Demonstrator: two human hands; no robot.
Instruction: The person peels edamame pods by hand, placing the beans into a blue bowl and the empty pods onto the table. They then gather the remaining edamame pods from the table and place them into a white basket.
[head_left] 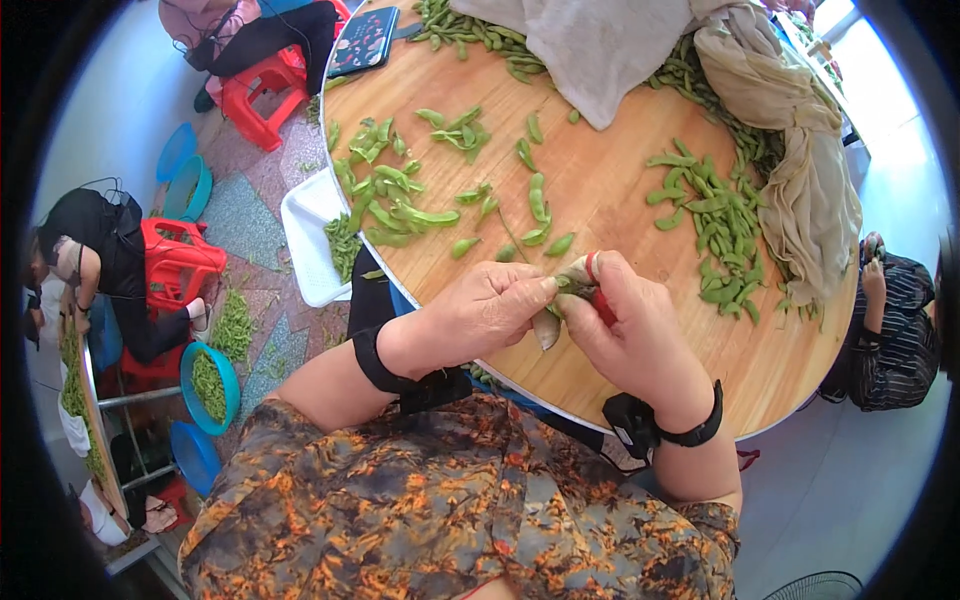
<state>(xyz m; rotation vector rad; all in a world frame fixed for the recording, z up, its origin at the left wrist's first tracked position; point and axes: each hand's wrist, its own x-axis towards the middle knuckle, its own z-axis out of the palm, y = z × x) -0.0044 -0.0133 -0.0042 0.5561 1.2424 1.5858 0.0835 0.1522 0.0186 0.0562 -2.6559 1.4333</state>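
Both forearms reach up from below, elbows bent out, and the two hands meet just over the near edge of the round wooden counter (600, 185). The left hand (470, 308) comes in from the side, knuckles up, its thumb and fingers pressed together at the tips. The right hand (640, 325) faces it, fingers curled in, thumb bent against them. Between their fingertips sits a green pod (566, 284), pinched from both sides and mostly covered by the fingers. Loose pods (465, 247) lie just beyond the left hand; a bigger heap (728, 230) spreads past the right.
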